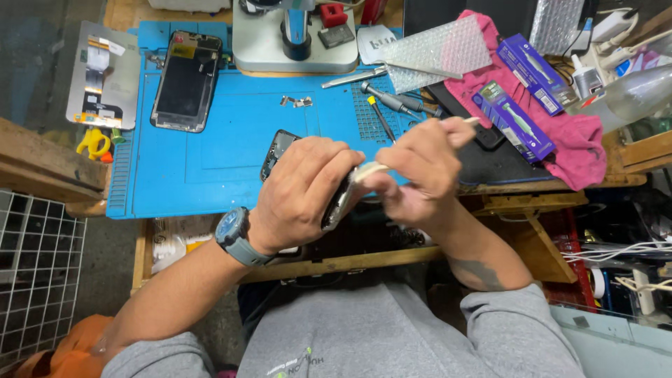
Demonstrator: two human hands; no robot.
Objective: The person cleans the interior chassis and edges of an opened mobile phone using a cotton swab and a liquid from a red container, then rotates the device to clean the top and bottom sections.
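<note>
Cluttered wooden workbench (633,150), seen from above, covered mostly by a blue work mat (210,161). At the mat's far left corner, a dismantled phone (187,80) lying flat; just off the mat's left edge, a silver back panel (103,73) with yellow-handled scissors (93,142) near it. At the far edge, the pale base of a microscope (294,45). Near the mat's middle, a few small metal parts (297,101); toward its right edge, screwdrivers (392,103) and tweezers (353,77). Over the bench's right end, a pink cloth (570,143) bearing two purple boxes (514,120) and a bubble-wrap sheet (437,52). Below the left end, a wire grid (35,273).

Left hand (301,192), with a grey-blue watch (234,234) on the wrist, closed around a phone (338,203), held on edge above the bench's near edge. Right hand (420,171) closed, fingers pinching a pale stick-like tool (371,170) against the phone's upper end. Both forearms bent in from grey sleeves (518,329), meeting at the phone.
</note>
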